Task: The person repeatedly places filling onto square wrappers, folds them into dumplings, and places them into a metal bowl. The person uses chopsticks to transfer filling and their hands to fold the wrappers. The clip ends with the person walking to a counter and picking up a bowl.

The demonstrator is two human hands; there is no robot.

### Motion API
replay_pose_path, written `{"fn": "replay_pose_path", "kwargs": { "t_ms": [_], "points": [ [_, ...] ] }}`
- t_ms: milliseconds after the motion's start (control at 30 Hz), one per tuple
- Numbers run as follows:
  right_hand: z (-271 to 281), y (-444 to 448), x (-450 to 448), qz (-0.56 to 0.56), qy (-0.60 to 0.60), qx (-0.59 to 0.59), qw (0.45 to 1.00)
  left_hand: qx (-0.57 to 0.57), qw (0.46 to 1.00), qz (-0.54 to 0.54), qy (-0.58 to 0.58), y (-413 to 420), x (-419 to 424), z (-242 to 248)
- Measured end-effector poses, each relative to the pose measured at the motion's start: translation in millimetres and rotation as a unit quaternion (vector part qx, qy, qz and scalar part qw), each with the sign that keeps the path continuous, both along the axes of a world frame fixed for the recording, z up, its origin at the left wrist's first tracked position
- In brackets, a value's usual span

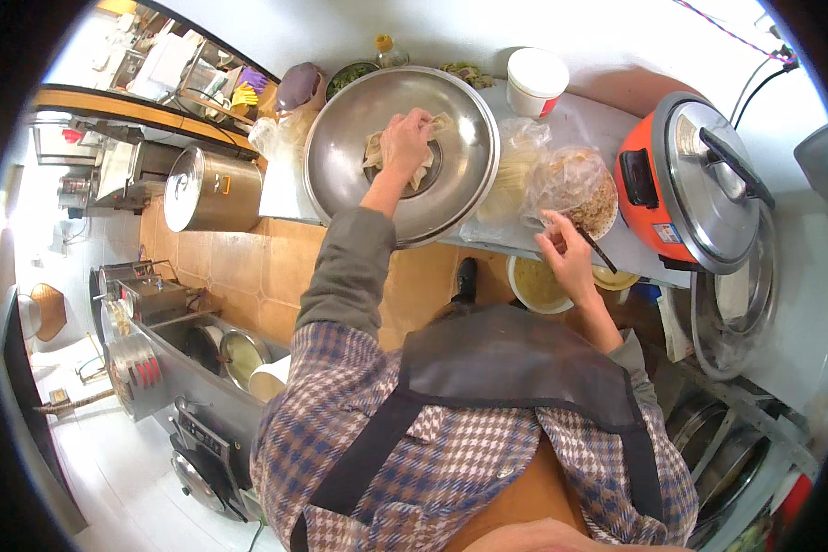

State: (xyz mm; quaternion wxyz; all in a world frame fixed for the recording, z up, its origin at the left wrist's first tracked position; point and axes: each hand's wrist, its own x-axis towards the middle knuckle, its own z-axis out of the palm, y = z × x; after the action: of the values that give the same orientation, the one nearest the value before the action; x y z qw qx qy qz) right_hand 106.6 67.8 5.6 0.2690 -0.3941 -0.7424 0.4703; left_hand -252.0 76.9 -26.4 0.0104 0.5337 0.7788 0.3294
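Observation:
My left hand [407, 141] reaches into a wide stainless steel bowl [321, 162], its fingertips pinching a pale folded dough wrapper [441, 125]. More folded dough pieces [417, 181] lie on the bowl's bottom, partly under that hand. My right hand [566, 255] is at the table's front edge with fingers curled, beside a plate of minced filling [593, 207] partly covered by clear plastic. A dark thin stick [599, 252] slants beside its fingers; whether the hand holds it cannot be told. Plastic-wrapped pale sheets, probably wrappers [514, 186], lie between bowl and plate.
An orange rice cooker [690, 183] stands at the table's right end. A white lidded tub [537, 83], a bottle [390, 53] and a bowl of greens [350, 76] are behind. Below the edge is a tub of yellowish contents [539, 284]. A steel pot [214, 190] stands left.

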Motion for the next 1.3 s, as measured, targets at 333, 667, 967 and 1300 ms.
{"fn": "replay_pose_path", "kwargs": {
  "t_ms": [333,667,967,1300],
  "points": [
    [-38,-34,98,-0.085,-0.05,-0.125,0.987,0.076,0.991,-0.076,0.079,11,19,18],
    [-46,-52,123,-0.062,-0.065,-0.119,0.989,-0.009,0.902,0.008,-0.431,-55,189,-84],
    [-52,-44,139,-0.037,-0.073,-0.112,0.99,0.018,0.914,0.115,-0.388,-34,185,-123],
    [-67,-21,138,-0.048,0.024,-0.211,0.976,0.065,0.841,0.127,-0.522,-47,189,-108]
  ]
}}
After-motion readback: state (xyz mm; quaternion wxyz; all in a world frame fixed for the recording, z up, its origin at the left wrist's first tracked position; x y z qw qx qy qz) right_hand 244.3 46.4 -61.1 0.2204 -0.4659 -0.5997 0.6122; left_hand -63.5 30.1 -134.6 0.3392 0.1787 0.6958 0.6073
